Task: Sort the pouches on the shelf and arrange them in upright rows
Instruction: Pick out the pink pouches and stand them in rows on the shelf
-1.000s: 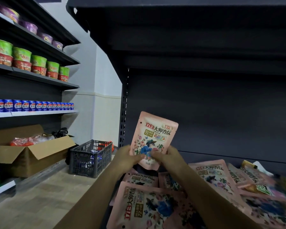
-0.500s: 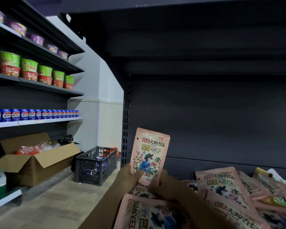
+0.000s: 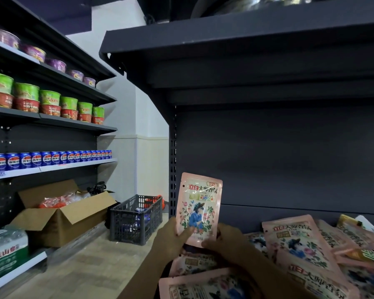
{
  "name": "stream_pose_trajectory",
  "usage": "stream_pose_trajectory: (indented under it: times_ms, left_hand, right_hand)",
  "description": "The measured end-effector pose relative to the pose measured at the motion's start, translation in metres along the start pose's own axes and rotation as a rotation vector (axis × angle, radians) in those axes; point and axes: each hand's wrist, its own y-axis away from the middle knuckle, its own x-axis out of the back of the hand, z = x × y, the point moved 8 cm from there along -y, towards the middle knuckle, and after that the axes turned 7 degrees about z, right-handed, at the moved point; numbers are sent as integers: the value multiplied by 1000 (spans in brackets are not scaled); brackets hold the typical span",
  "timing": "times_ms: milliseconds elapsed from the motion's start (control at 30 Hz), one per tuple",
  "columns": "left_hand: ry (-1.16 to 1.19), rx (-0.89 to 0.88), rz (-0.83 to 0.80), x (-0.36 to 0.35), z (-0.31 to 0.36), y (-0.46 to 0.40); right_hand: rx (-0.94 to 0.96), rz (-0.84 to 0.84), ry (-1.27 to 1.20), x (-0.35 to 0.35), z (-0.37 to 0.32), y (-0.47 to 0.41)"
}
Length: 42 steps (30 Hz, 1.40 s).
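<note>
Hands (image 3: 200, 238), two, hold one upright pouch (image 3: 198, 209).

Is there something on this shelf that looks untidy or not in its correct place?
Yes. The pink pouches lie flat and overlapping in a loose heap, not upright. One yellow and green pouch is mixed among them. Both hands hold only one pink pouch upright.

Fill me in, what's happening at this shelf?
A person is sorting pouches. Both hands, left and right, hold one pink pouch upright by its bottom edge, at the left end of the dark shelf. The other pink pouches lie flat in a loose heap below and to the right, with no upright row visible yet.
</note>
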Motion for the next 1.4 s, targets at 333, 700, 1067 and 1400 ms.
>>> stream_pose_trajectory:
  times_ms: [333,700,1067,1400]
  left_hand:
    - [-132,12,-12,-10,-14,-10]
    - [-70,111,-78,-15,-32,-17]
    - [-473,350,-421,4,-9,20]
    - [-140,128,-125,20,22,21]
  right_hand:
    - [-67,59,193,2,8,-6]
    - [-106,43,272,-2,12,-13]
    - [-69,85,217,31,-13,4]
    - [4,57,465,29,-18,47]
